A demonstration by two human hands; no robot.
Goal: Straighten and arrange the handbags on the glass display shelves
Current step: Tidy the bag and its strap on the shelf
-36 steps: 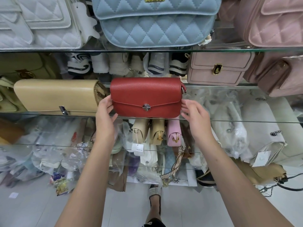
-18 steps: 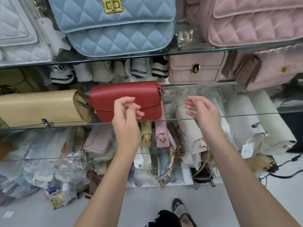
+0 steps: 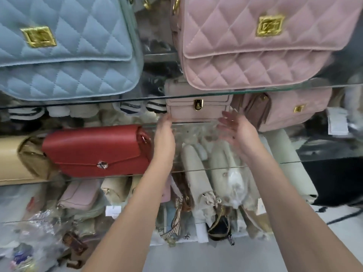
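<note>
We have let go of the red bag point(image 3: 96, 151), which now sits squared on the middle glass shelf point(image 3: 324, 160) beside the tan bag point(image 3: 13, 160). Our left hand point(image 3: 164, 132) and right hand point(image 3: 235, 128), both open and empty, now reach either side of the small pink bag point(image 3: 198, 108), likely next to straighten.

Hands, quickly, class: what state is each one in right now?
Left hand: open, fingertips at the small pink bag, not gripping.
Right hand: open, fingers spread near the same bag, holding nothing.
</note>
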